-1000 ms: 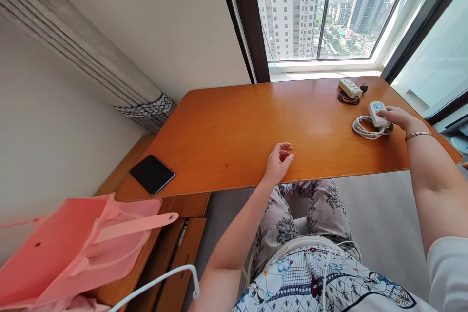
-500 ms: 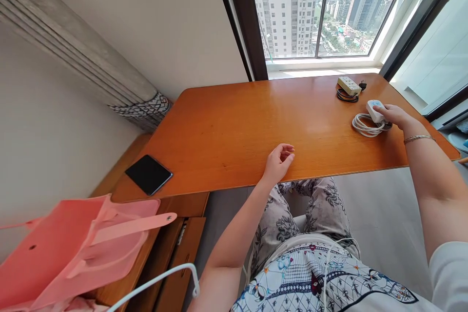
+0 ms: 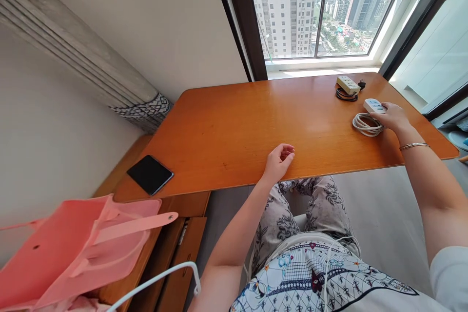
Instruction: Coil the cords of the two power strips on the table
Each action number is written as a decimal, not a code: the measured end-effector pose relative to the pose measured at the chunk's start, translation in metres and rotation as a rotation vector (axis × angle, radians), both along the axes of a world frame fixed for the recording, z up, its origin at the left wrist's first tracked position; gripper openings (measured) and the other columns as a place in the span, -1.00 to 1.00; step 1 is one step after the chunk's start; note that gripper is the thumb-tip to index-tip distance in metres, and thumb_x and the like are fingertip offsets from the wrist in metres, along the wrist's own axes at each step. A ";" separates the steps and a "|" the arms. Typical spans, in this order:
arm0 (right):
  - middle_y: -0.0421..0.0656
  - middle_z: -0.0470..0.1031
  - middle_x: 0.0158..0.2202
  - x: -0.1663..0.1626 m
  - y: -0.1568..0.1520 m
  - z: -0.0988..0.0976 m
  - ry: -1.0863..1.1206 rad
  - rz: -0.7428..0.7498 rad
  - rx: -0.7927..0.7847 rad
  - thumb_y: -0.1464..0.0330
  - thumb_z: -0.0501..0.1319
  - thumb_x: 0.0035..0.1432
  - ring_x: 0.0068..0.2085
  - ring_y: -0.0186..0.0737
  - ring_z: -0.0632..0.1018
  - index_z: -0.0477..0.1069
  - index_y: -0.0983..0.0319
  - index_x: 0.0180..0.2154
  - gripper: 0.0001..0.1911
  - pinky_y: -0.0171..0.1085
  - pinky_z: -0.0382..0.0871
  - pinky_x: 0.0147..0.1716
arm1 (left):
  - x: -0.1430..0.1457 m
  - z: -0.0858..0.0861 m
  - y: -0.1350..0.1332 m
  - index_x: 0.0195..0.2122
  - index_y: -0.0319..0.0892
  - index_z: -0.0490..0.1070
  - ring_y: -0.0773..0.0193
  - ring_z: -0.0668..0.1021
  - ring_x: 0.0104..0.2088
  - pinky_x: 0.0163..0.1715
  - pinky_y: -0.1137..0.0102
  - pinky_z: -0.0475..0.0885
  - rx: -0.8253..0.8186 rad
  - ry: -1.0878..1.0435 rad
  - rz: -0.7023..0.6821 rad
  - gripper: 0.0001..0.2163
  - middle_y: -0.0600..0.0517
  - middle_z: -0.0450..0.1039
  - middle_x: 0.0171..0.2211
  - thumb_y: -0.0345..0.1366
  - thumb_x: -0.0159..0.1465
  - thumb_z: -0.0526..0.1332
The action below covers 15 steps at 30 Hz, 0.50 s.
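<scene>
In the head view, the right hand (image 3: pixel 391 117) is laid on the near end of a white strip (image 3: pixel 373 106) at the right end of the bench (image 3: pixel 234 131). Its fingers are curled over the strip, but whether the grip is pressed on it or only resting there cannot be told. The coiled cord (image 3: pixel 366 125) is seen just beside the hand, touching the strip. A second, beige strip (image 3: pixel 348 85) with a dark cord lies near, toward the window. The left hand (image 3: pixel 280 160) is rested at the bench's near edge, loosely curled and holding nothing. A dark tablet (image 3: pixel 150 174) is seen well apart at the left. The strip is best taken by its body, with the coil gathered so it is not dragged.
</scene>
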State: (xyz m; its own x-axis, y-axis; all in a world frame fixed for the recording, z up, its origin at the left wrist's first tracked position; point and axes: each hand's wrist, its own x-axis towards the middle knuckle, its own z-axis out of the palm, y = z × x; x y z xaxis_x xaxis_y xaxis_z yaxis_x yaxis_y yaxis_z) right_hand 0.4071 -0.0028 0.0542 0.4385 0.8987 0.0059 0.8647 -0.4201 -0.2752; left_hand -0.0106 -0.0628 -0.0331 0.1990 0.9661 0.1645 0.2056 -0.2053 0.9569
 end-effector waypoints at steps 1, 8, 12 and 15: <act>0.20 0.40 0.27 -0.003 -0.003 -0.003 -0.029 0.002 0.014 0.10 0.24 0.26 0.23 0.20 0.43 0.30 0.33 0.31 -0.30 -0.02 0.32 0.17 | 0.000 0.000 0.000 -0.22 -0.14 0.49 0.25 0.59 -0.27 -0.20 0.34 0.52 0.004 0.003 -0.002 -0.84 -0.03 0.61 -0.25 -0.22 0.22 0.25; 0.37 0.27 0.31 -0.003 -0.007 -0.035 -0.178 0.052 0.029 -0.05 0.07 0.28 0.29 0.40 0.34 0.05 0.48 0.42 -0.06 0.25 0.23 0.23 | 0.000 0.000 0.000 -0.23 -0.14 0.49 0.24 0.61 -0.27 -0.21 0.33 0.55 0.033 0.018 -0.012 -0.87 -0.01 0.63 -0.27 -0.24 0.23 0.25; 0.34 0.26 0.32 0.009 0.000 -0.045 -0.143 0.063 0.089 -0.15 0.09 0.22 0.31 0.39 0.32 0.10 0.42 0.40 -0.02 0.25 0.24 0.25 | 0.001 -0.001 0.001 -0.24 -0.14 0.50 0.24 0.62 -0.27 -0.20 0.33 0.55 0.037 0.019 -0.011 -0.86 -0.01 0.63 -0.27 -0.24 0.23 0.24; 0.30 0.27 0.33 0.014 0.004 -0.049 -0.101 0.053 0.142 -0.14 0.12 0.23 0.32 0.36 0.32 0.14 0.36 0.39 -0.07 0.25 0.27 0.24 | 0.001 -0.001 0.001 -0.24 -0.14 0.50 0.23 0.62 -0.27 -0.20 0.33 0.55 0.036 0.019 -0.012 -0.87 -0.01 0.62 -0.28 -0.25 0.23 0.25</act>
State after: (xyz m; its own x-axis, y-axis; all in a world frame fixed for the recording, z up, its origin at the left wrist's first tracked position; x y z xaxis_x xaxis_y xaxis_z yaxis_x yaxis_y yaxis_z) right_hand 0.4207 0.0011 0.0057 0.3815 0.9075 0.1760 0.9107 -0.3364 -0.2395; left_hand -0.0099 -0.0621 -0.0341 0.2142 0.9571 0.1952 0.2211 -0.2421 0.9447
